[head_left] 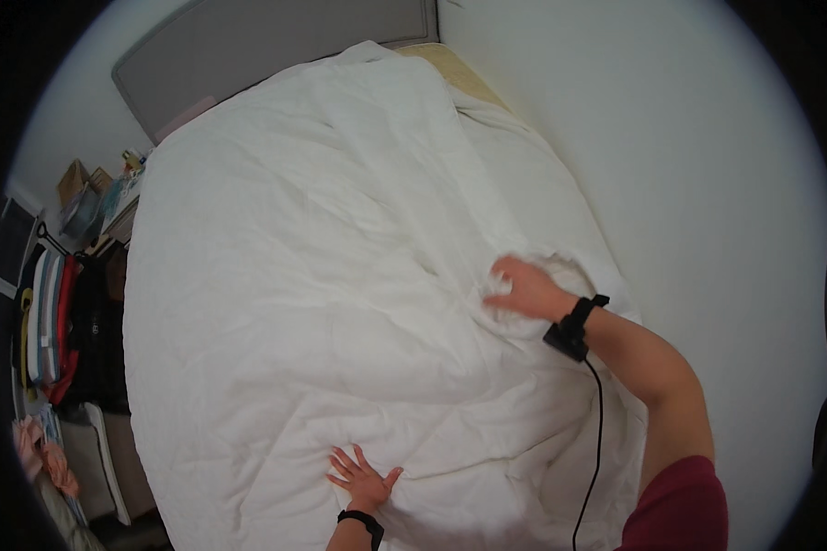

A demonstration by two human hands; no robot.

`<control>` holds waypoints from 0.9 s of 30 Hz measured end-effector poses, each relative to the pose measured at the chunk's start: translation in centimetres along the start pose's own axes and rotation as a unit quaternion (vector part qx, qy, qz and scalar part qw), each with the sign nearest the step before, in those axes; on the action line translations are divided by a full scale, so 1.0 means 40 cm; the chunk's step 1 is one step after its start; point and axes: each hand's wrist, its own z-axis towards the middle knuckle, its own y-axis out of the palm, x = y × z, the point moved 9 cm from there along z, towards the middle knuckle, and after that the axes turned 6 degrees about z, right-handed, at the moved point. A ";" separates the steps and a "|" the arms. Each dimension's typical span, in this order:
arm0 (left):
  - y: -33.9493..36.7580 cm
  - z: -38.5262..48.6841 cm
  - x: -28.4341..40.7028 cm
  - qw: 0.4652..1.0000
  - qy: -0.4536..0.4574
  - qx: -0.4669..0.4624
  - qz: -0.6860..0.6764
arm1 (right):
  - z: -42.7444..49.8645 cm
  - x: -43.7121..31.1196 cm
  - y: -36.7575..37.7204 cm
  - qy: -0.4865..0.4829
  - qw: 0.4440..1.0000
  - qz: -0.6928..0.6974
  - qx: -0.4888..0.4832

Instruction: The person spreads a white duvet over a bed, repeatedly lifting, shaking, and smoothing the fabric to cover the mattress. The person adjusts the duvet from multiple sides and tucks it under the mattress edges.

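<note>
A large white quilt (pixel 269 275) covers most of the bed, with wrinkles and folds across it. Near the bottom centre, my left hand (pixel 363 482) presses flat on the quilt with its fingers spread and nothing held. My right hand (pixel 527 289) is at the right side of the bed, slightly blurred, over a bunched part of the quilt. Its thumb and fingers are apart, and no cloth shows between them. A black wrist strap with a small box and a cable (pixel 570 330) sits on my right wrist; a black band (pixel 362 525) is on my left.
A grey headboard (pixel 282 48) stands at the far end, with a yellowish mattress corner (pixel 465 76) showing beside it. The white wall (pixel 696 206) runs along the right. Boxes (pixel 83 200), hanging clothes or bags (pixel 48 317) and a dark bag (pixel 96 330) crowd the left side.
</note>
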 end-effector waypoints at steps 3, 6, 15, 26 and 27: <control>0.015 -0.002 -0.008 0.999 -0.024 -0.026 0.005 | 0.057 0.134 -0.074 0.152 0.964 -0.195 0.097; 0.007 -0.003 -0.004 1.000 -0.021 -0.018 -0.007 | 0.028 0.282 -0.008 0.384 0.916 0.101 0.055; -0.002 -0.007 -0.004 0.999 -0.016 -0.020 -0.021 | 0.028 0.159 0.077 0.343 0.901 0.261 -0.055; -0.003 -0.004 -0.002 0.999 -0.027 -0.032 0.004 | 0.058 0.044 0.199 0.236 0.966 0.096 -0.042; 0.001 -0.002 -0.006 0.999 -0.030 -0.038 0.009 | 0.047 0.064 0.188 0.269 0.942 0.199 -0.005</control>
